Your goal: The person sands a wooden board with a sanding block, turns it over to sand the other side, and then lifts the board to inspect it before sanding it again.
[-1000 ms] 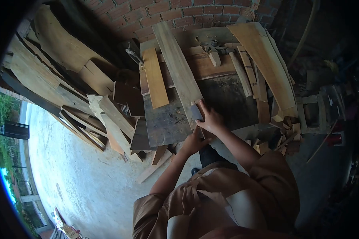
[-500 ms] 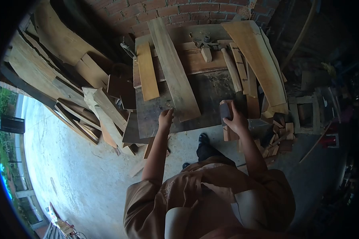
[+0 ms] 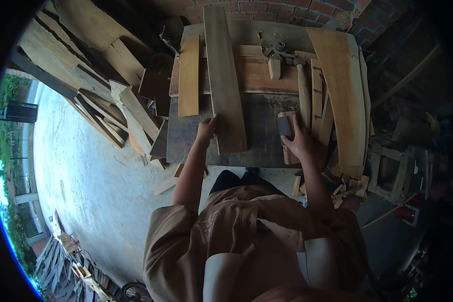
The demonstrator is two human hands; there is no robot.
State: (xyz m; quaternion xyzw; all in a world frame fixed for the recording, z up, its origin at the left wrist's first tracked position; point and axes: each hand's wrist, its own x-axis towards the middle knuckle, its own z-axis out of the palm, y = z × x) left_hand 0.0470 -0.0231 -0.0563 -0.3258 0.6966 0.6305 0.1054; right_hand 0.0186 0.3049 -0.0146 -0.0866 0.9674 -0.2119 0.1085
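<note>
On the bench (image 3: 186, 143) lies a long, grey-brown board (image 3: 224, 80), its left edge at the curled fingers of the left hand (image 3: 206, 131), whether pinched I cannot tell, while the right hand (image 3: 301, 143) clasps a dark-faced block (image 3: 283, 128) between thumb and fingers.

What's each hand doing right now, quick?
Left hand: at the long board's near left edge; whether it's gripping can't be told.
Right hand: closed on the block, holding it.

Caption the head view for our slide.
Left hand at a long board, right hand on a wooden block, at a workbench.
</note>
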